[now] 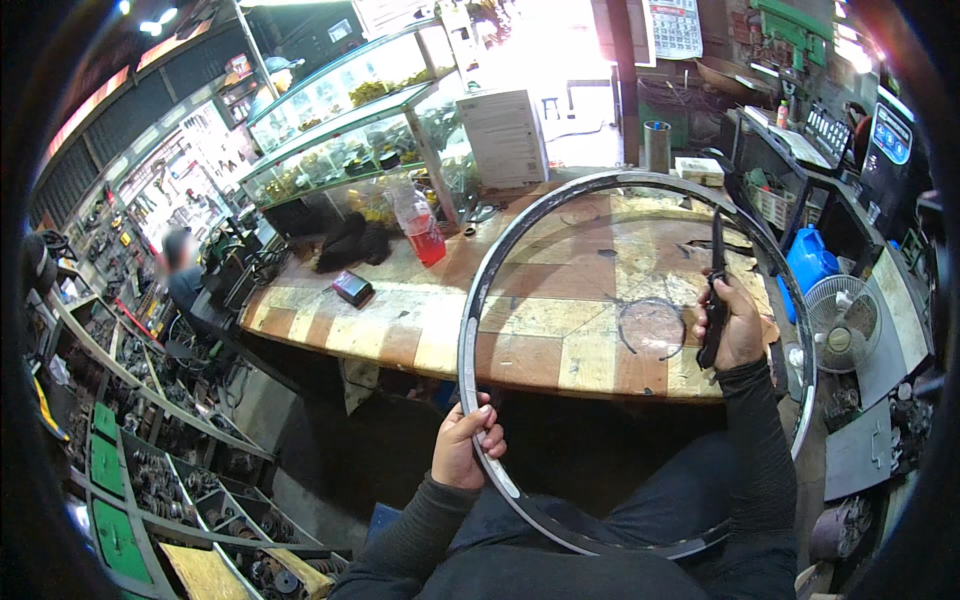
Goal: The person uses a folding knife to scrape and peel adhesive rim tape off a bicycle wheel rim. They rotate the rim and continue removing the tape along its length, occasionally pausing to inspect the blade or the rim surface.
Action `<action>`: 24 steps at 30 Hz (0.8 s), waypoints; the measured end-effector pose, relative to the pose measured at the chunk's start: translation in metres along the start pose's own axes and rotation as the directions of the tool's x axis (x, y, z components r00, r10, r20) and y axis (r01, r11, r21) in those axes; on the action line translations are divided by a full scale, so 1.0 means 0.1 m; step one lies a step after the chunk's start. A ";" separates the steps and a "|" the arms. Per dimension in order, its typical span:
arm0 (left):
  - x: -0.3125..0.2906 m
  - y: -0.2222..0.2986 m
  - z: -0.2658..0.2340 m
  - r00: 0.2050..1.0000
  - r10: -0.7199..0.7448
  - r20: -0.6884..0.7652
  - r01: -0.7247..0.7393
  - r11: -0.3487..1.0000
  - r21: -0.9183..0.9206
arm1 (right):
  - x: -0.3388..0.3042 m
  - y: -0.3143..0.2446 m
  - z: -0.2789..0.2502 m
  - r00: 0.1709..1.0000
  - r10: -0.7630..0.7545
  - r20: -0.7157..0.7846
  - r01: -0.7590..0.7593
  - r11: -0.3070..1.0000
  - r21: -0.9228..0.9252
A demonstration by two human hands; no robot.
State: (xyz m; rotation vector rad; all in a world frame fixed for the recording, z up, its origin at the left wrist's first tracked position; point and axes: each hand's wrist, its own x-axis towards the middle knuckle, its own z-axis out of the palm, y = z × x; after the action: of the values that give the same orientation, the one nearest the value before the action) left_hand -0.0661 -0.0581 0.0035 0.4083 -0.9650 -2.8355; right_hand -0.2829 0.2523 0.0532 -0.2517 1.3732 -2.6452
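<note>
My left hand (470, 445) is closed around the lower left side of a bare bicycle wheel rim (471, 340), black and silver, with no spokes or hub. The rim stands tilted over my lap, its upper part above the table's wooden top (570, 345). Within the ring's outline, my right hand (737, 325) grips a black-handled knife (714, 320), its dark blade pointing up. Where my right sleeve crosses the lower right of the rim, that stretch is hidden.
On the table sit a dark wallet-like box (352, 288), a black cloth (352, 243) and a bag of red liquid (427, 243). Glass display cases (350, 150) stand behind. To the right are a fan (843, 322) and a blue jug (806, 262); parts shelves (190, 490) fill the left. Another person (182, 270) is at far left.
</note>
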 end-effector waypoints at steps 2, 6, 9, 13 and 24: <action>-0.01 -0.01 -0.04 1.000 0.003 0.003 -0.003 1.000 -0.004 | -0.06 -0.04 0.13 1.000 0.004 -0.015 -0.004 0.999 -0.032; 0.02 -0.02 -0.04 0.999 0.018 -0.046 -0.016 0.999 0.029 | -0.07 -0.06 0.08 0.998 0.040 0.041 -0.037 0.997 -0.067; 0.02 -0.02 -0.02 0.997 0.014 -0.077 -0.011 0.999 0.039 | -0.07 -0.06 0.08 0.998 0.041 0.054 -0.036 0.995 -0.092; 0.02 0.00 -0.08 1.000 0.015 -0.028 -0.014 0.999 0.029 | -0.06 -0.02 0.11 0.995 0.028 0.092 -0.020 0.996 -0.087; 0.08 -0.06 -0.08 1.000 0.004 0.016 -0.004 1.000 -0.012 | -0.04 0.05 -0.06 0.996 -0.048 0.081 0.059 0.989 -0.138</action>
State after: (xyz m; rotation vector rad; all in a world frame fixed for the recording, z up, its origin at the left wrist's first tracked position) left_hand -0.0721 -0.0598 -0.0077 0.3832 -0.9502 -2.8439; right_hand -0.2798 0.2552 0.0456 -0.4092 1.5503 -2.5536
